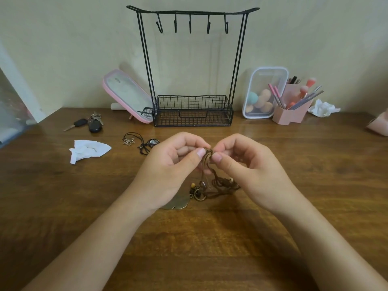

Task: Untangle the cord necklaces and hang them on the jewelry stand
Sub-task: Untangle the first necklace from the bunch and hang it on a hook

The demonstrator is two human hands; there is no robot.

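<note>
Brown wooden tabletop (63,196), grain visible, set against a pale wall (63,49). Back left: bunch of keys (88,122) with a black fob, lying flat. Nearer than the keys: white tissue (88,151), loosely folded. Behind both, a pink-rimmed mirror (128,95) tilted back toward the wall. Back right: clear lidded box (262,76) stood on its side, makeup sponges (263,99) inside. Just beside it, a pink holder (294,114) packed with brushes and pencils. Right of that, a crumpled white tissue (323,108).
</note>
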